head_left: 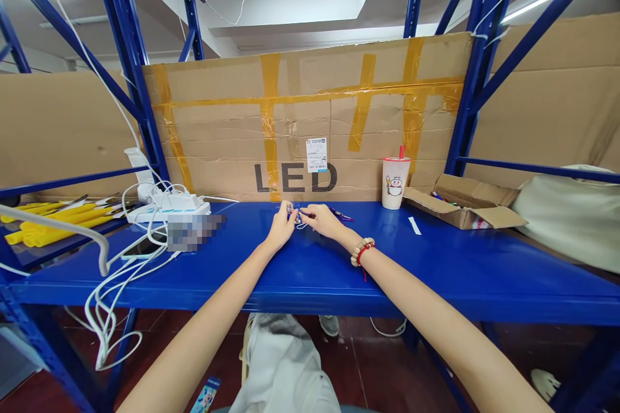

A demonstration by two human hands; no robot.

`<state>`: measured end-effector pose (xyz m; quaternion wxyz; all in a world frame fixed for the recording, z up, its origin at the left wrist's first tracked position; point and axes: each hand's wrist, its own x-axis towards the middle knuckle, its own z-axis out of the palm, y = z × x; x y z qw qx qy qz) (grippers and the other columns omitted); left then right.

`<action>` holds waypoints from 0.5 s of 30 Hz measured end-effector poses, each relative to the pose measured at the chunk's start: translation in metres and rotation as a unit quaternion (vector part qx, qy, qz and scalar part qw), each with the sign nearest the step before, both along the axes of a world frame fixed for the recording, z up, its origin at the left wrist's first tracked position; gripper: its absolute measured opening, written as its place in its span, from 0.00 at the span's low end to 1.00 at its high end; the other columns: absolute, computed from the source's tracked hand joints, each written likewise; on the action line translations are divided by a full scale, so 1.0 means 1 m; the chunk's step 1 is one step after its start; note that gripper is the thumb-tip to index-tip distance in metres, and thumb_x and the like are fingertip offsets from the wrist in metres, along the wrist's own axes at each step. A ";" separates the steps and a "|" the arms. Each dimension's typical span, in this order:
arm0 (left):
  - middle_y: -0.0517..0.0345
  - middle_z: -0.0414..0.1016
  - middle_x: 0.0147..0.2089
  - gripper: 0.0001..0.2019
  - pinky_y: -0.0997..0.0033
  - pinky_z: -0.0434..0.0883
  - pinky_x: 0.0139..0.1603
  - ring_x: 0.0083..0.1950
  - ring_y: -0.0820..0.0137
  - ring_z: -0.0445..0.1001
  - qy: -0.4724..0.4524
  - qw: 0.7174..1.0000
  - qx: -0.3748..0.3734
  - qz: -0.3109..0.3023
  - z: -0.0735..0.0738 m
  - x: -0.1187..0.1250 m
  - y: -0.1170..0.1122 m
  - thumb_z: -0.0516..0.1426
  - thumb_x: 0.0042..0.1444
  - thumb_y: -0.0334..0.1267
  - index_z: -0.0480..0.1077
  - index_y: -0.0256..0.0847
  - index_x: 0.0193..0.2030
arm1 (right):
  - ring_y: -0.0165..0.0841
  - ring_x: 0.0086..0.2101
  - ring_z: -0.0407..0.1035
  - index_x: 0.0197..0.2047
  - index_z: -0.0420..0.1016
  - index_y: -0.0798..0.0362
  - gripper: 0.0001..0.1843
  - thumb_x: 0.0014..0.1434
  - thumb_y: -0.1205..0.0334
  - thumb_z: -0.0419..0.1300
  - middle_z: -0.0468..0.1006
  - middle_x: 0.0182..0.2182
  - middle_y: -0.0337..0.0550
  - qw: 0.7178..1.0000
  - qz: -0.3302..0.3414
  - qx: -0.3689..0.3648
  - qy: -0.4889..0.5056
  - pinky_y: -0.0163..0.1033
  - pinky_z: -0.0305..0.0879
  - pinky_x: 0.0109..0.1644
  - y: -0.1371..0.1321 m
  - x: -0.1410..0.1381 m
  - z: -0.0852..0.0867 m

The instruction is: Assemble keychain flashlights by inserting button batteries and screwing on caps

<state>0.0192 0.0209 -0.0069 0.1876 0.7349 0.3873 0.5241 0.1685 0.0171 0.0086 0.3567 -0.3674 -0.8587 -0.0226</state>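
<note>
Near the back of the blue shelf top, my left hand (pixel 281 227) and my right hand (pixel 323 219) are close together with their fingers closed. My left fingers pinch something small, too small in this view to name. A thin dark piece shows at the fingertips of my right hand, and its kind cannot be made out. Just below the fingertips lies a small white loop (pixel 301 226), like a cord. Beyond my right hand, a slim purple item (pixel 341 214) that looks like a pen rests on the blue surface.
To the right are a white cup (pixel 394 184) with a red straw, a white strip (pixel 414 226), an opened cardboard box (pixel 465 203) and a pale bag (pixel 571 216). Leftward lie tangled white cables (pixel 140 271), power strips and yellow-handled tools (pixel 68 219). Taped cardboard (pixel 223 142) stands behind.
</note>
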 end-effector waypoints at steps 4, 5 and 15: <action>0.66 0.67 0.27 0.07 0.75 0.64 0.33 0.28 0.75 0.69 -0.018 1.000 -0.023 -0.008 0.000 0.001 0.000 0.50 0.56 0.33 0.52 0.43 0.31 | 0.25 0.22 0.59 0.28 0.73 0.58 0.13 0.60 0.65 0.52 0.68 0.21 0.37 0.998 0.001 0.009 0.062 0.31 0.53 0.29 0.004 0.001 0.000; 0.65 0.69 0.28 0.08 0.75 0.64 0.33 0.28 0.75 0.69 -0.022 0.999 -0.025 -0.011 -0.001 0.001 0.001 0.51 0.55 0.32 0.52 0.43 0.31 | 0.25 0.22 0.60 0.29 0.74 0.58 0.13 0.61 0.64 0.52 0.69 0.22 0.38 0.997 0.004 0.000 0.078 0.31 0.54 0.28 0.004 0.002 -0.001; 0.65 0.72 0.31 0.09 0.76 0.62 0.26 0.19 0.79 0.62 -0.031 0.998 -0.048 -0.009 -0.004 -0.001 0.005 0.54 0.52 0.33 0.54 0.42 0.32 | 0.25 0.17 0.65 0.36 0.76 0.59 0.16 0.59 0.57 0.51 0.74 0.30 0.42 0.969 0.063 -0.168 0.171 0.33 0.64 0.21 0.007 0.001 -0.005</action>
